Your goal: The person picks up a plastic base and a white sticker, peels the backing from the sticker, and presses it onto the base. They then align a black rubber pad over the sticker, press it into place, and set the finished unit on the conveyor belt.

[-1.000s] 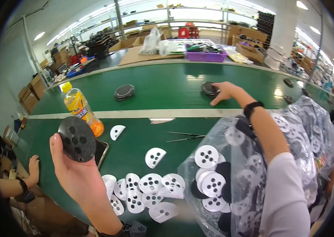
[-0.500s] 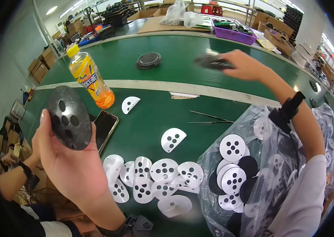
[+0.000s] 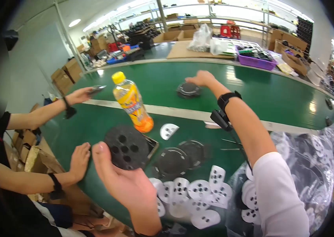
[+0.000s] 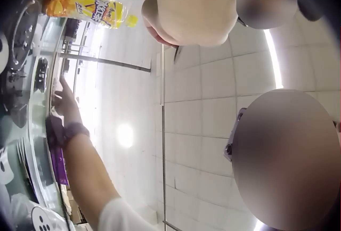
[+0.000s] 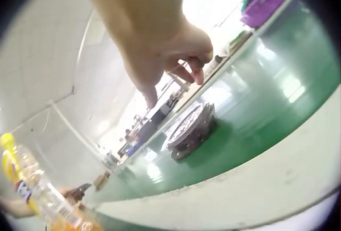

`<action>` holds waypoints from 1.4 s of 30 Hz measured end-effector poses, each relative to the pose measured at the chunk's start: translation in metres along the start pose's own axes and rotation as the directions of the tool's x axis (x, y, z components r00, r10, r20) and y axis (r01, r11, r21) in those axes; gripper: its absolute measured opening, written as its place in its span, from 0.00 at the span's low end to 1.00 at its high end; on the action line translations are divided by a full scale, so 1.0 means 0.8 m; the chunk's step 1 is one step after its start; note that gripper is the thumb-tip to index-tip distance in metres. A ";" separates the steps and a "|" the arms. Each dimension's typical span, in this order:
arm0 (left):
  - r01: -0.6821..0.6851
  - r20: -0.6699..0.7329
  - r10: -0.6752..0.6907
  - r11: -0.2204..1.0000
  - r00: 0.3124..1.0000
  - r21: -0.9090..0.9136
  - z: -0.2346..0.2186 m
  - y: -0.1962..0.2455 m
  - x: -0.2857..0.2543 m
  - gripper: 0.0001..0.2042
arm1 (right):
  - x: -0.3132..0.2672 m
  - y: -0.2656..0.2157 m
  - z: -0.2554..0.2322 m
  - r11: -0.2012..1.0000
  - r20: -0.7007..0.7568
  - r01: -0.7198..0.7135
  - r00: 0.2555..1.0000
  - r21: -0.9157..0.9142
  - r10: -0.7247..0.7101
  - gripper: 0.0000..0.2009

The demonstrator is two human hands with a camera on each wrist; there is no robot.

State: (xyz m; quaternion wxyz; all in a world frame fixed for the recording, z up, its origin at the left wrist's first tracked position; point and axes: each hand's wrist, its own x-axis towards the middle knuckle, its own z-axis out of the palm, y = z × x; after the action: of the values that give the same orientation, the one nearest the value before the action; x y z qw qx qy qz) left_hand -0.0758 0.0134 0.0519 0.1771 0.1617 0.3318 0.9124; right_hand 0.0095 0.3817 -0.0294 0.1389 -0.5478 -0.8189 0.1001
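While we stand at green desk in bright warehouse, our left hand pinches black perforated disc; right hand, fingers relaxed, hovers over round black part.

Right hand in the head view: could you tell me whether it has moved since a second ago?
Yes. The right hand now reaches nearer the bottle, by a black round part; earlier it was farther right.

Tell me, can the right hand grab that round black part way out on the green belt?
Probably yes. The right hand hangs just above the round black part with loose fingers, and nothing lies between them on the green belt.
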 end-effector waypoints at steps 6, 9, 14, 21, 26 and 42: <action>-0.034 0.026 0.033 0.999 0.999 0.033 -0.010 -0.001 0.004 0.13 | 0.022 0.015 0.031 0.954 0.154 0.066 0.981 0.293 -0.115 0.38; -0.115 0.068 0.112 0.993 0.991 0.038 -0.014 0.001 0.007 0.12 | -0.007 -0.001 -0.007 0.974 0.345 -0.055 0.938 0.220 -0.025 0.42; -0.161 0.026 0.161 0.987 0.987 0.001 -0.017 0.007 0.018 0.11 | -0.027 0.023 -0.014 0.702 0.438 -0.117 0.849 0.702 -0.297 0.22; -0.205 -0.012 0.205 0.972 0.979 -0.113 -0.017 0.023 0.021 0.10 | -0.159 -0.047 -0.073 0.713 0.612 -0.096 0.600 0.695 -0.515 0.28; -0.047 0.400 0.115 0.983 0.909 -0.176 -0.047 0.046 0.029 0.12 | -0.229 -0.071 -0.061 0.916 0.333 0.279 0.868 0.287 -0.369 0.46; 0.513 0.459 -0.537 0.838 0.708 0.187 -0.220 0.016 -0.045 0.13 | -0.434 -0.131 -0.059 0.761 0.674 0.535 0.411 0.367 -0.614 0.53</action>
State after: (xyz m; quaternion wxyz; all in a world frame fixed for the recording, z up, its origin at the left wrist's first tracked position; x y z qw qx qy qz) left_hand -0.1190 -0.1077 -0.0743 0.5039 0.2922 0.3281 0.7437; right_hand 0.0597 0.0216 0.0068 -0.1682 -0.1303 -0.9281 0.3054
